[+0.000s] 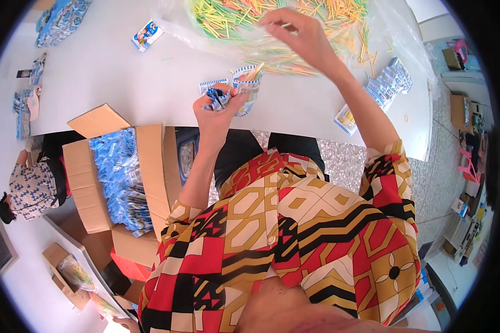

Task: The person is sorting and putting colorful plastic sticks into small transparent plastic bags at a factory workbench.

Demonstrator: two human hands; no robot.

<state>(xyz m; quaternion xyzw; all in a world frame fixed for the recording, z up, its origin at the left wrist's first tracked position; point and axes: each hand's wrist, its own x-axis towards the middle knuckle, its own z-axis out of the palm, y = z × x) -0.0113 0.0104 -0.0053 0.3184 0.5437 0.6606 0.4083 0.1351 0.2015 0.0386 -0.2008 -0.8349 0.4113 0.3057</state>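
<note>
My left hand (221, 106) is closed round several small blue-and-white packets. One of them, an opened packet (246, 89), has a few pale thin sticks poking out of its top. My right hand (300, 36) is raised over the near edge of a heap of thin coloured sticks (228, 16) in green, yellow, orange and pink. Its fingers point left, thumb apart from them, and I see nothing between them. The heap lies on a clear plastic sheet or bag (178, 33) at the far side of the white table (122, 77).
A single packet (147, 35) lies at the far left; a row of packets (380, 91) lies under my right forearm. An open cardboard box (86, 183) full of blue packets (122, 172) stands left of my lap. Another person (39, 180) is at the table's left end.
</note>
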